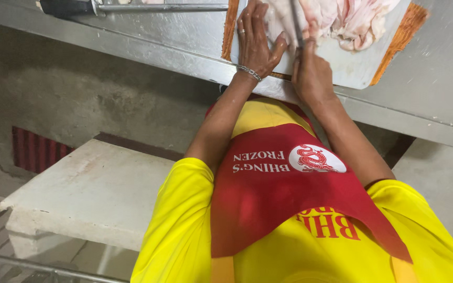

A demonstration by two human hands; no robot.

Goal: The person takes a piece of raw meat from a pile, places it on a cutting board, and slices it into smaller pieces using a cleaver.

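Left hand (255, 39) lies spread flat pinning the raw chicken (336, 18) on the cutting board (352, 68), right hand (310, 71) fisted round a knife (295, 23) so it slices steady.

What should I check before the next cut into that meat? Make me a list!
1. Left hand pressing flat on the raw meat: ok.
2. Right hand closed around the knife: ok.
3. Left thumb kept away from the blade: not ok, it lies right beside it.
4. Cutting board resting fully on the steel table: cannot tell, its far end is out of view.
5. Where the knife tip sits in the meat: cannot tell, cut off by the picture's edge.
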